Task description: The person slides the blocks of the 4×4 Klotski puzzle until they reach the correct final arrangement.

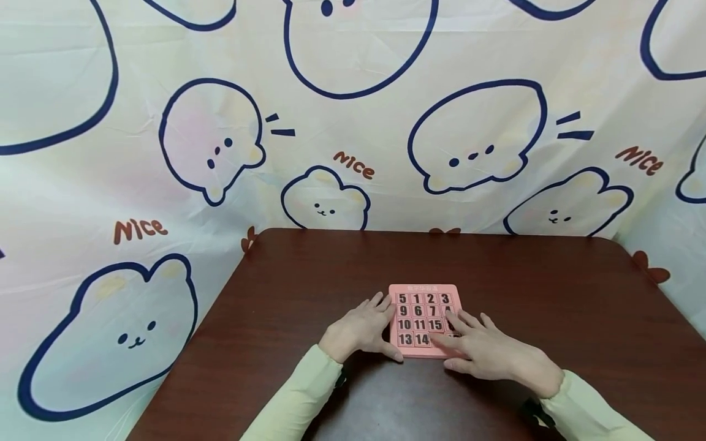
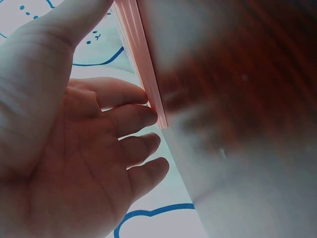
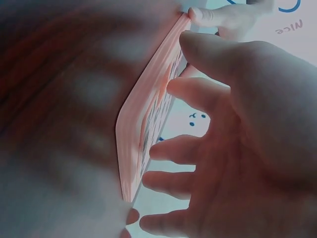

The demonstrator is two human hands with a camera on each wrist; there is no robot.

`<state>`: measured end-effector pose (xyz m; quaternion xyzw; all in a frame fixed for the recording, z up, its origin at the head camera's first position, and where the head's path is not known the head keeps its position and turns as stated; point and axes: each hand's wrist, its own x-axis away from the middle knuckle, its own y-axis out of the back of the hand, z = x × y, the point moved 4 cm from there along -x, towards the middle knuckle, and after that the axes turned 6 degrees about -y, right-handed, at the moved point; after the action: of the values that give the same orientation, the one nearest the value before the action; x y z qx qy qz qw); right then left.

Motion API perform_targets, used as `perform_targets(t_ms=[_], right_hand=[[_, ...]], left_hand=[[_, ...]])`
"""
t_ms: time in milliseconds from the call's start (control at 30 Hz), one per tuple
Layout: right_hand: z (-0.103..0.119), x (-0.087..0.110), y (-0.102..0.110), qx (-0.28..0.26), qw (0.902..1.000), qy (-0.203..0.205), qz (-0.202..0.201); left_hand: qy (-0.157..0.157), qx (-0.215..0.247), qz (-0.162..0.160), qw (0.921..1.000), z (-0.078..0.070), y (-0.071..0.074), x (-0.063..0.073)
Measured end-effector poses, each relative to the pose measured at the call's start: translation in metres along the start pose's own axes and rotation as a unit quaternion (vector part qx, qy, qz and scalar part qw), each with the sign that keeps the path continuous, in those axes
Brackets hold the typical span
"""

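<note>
A pink number sliding puzzle (image 1: 425,288) lies flat on the table, its black-numbered tiles facing up. The top row reads 5, 1, 2, 3; tiles toward the lower right are partly hidden by fingers. My left hand (image 1: 361,331) rests along the puzzle's left edge, thumb by the near left corner; its fingertips meet the pink edge (image 2: 144,62) in the left wrist view. My right hand (image 1: 491,352) spreads over the right side, index finger reaching onto the bottom row beside the 14. In the right wrist view its fingers (image 3: 171,151) extend loosely over the tiles.
The dark brown table (image 1: 309,275) has rounded far corners and a glossy patch near its front. Behind it and at its sides hangs a pale cloth (image 1: 220,55) printed with blue-outlined cartoon animals.
</note>
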<state>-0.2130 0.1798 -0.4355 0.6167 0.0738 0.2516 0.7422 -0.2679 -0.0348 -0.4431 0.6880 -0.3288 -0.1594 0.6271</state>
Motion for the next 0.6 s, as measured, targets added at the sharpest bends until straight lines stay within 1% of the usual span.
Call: perform_targets(t_ms=[100,200,367,600], right_hand=[[-0.004,0.000,0.000,0.001,0.9999,-0.009,-0.005],[-0.007,0.000,0.000,0.000,0.9998,-0.021,-0.002],[-0.008,0.001,0.002,0.013,0.9994,-0.031,-0.002],[-0.016,-0.010,-0.001,0.015,0.9979,-0.063,0.002]], left_hand=[[-0.002,-0.001,0.000,1.0000,-0.001,0.000,0.000],[-0.002,0.000,-0.001,1.0000,-0.002,0.000,0.000],[0.002,-0.008,0.003,1.0000,-0.002,0.000,-0.001],[0.001,-0.004,0.003,1.0000,-0.002,0.001,0.001]])
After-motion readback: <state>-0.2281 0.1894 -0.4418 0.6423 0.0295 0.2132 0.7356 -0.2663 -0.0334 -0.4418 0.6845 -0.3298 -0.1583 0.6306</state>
